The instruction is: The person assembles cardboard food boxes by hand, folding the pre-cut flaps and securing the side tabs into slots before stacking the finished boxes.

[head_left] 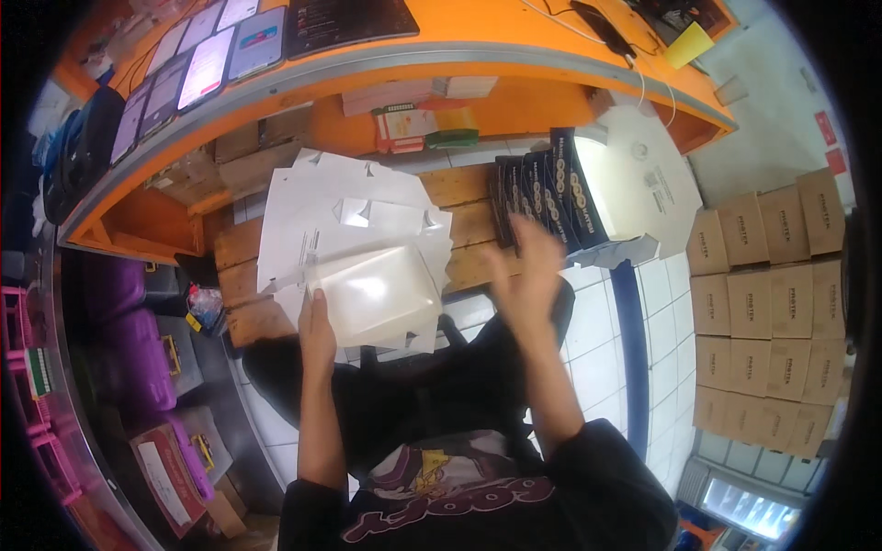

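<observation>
A partly folded white paperboard box (377, 292) with a glossy inside lies over my lap and the near edge of a wooden bench. My left hand (317, 335) grips its left wall, thumb on top and fingers hidden beneath. Under and behind it spread flat white box blanks (340, 197) with cut tabs. To the right, my right hand (531, 280) is raised with nothing in it, thumb and fingers apart, slightly blurred. Just beyond that hand stands a nested row of folded boxes (542, 188), dark outside with pale print, their lids spread to the right.
An orange counter (478, 28) bearing several phones (207, 69) and a laptop-like dark device (349, 26) arches across the far side. Brown cartons (767, 303) are stacked at right. Purple cases (147, 358) sit at left. Wooden bench slats (469, 193) show between the boxes.
</observation>
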The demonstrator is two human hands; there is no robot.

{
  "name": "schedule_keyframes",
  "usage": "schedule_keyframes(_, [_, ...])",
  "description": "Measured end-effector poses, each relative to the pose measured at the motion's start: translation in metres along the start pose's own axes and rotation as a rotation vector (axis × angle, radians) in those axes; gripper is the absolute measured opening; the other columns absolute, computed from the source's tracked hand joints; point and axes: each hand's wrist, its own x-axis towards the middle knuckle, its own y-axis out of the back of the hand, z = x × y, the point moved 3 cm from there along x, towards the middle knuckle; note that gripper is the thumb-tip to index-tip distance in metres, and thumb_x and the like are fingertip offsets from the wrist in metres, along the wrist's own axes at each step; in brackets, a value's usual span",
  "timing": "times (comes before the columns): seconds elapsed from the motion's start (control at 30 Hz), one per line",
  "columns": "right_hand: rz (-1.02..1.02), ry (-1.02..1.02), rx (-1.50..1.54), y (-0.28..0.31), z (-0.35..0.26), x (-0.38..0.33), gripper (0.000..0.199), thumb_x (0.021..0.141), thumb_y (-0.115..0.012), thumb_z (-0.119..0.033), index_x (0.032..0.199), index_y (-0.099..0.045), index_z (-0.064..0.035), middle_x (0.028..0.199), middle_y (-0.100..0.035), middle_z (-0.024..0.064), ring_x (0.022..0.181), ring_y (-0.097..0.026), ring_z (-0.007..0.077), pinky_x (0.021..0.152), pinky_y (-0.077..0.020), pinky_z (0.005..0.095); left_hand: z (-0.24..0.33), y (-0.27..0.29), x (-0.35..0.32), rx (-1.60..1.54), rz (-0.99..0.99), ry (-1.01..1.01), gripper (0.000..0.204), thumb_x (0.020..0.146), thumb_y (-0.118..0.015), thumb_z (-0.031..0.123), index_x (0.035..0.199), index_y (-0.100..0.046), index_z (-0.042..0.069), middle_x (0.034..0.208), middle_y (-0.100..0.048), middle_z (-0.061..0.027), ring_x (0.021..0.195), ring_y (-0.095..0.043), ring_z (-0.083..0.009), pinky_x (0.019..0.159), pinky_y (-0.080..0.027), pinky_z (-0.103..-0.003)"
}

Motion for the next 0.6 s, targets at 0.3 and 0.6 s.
schedule_keyframes(0.3, [-0.096,-0.286,-0.519,0.080,0.076,0.056,0.028,0.100,-0.063,-0.030,0.114,-0.075,-0.0082,0.105,-0.075,0.0158,0.105,-0.069,0.0358,0.117,-0.0234,0.0634,-0.069,0.028,0.050,0.384,0.101,-0.165,0.049,0.105,-0.054,0.039,0.125,-0.066,-0.004,0.102,-0.072,-0.0278,0.092,-0.069,-0.0432,0.086,-0.052,-0.048])
schedule_keyframes(0.6, [0.301,0.315,-0.574,0.076,-0.025,-0.004,0.020,0.096,-0.064,-0.020,0.110,-0.077,-0.0277,0.116,-0.072,-0.0008,0.122,-0.062,0.0294,0.121,-0.0122,0.0675,0.017,0.024,-0.039,0.135,0.254,-0.324,0.035,0.105,-0.059,0.032,0.110,-0.068,-0.002,0.099,-0.070,-0.0139,0.089,-0.064,-0.0190,0.079,-0.051,-0.032])
